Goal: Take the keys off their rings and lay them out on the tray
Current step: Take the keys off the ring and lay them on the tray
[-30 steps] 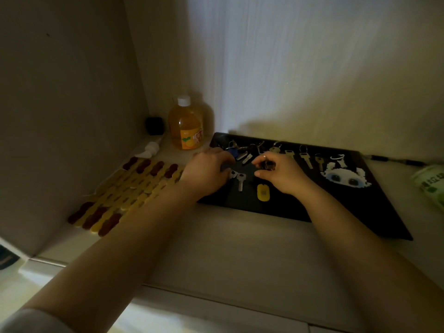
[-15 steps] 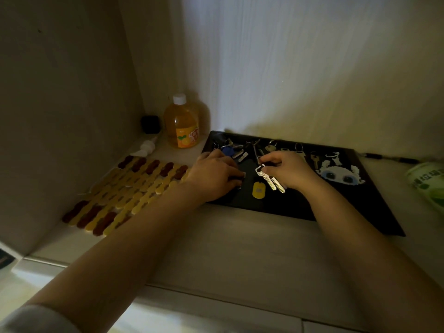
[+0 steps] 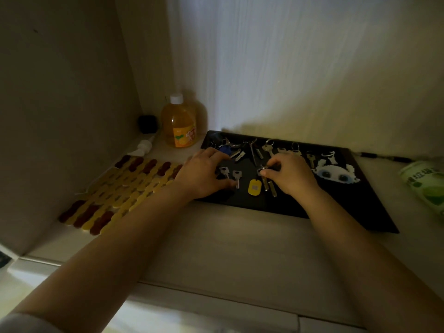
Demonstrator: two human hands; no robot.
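Note:
A flat black tray (image 3: pixel 283 207) lies on the shelf against the back wall. Along its far edge lie several keys and rings, among them a blue-tagged bunch (image 3: pixel 224 148). Two small silver keys (image 3: pixel 236 177) lie side by side at the tray's near left, and my left hand (image 3: pixel 204 174) rests there with its fingertips touching them. A yellow tag (image 3: pixel 254 187) lies between my hands. My right hand (image 3: pixel 292 175) pinches the heads of two long keys (image 3: pixel 269 185), whose blades lie on the tray pointing toward me. A white pixel-creature charm (image 3: pixel 335 173) sits at the right.
An orange drink bottle (image 3: pixel 179 124) stands behind the tray's left corner, with a small black box (image 3: pixel 147 123) and a white pump cap (image 3: pixel 141 148) beside it. A yellow and maroon mat (image 3: pixel 115 191) lies left. A green roll (image 3: pixel 425 186) is at the right edge.
My right hand drew the two long keys out of the pile and lowered them beside the yellow tag. My left hand shifted to the two small keys.

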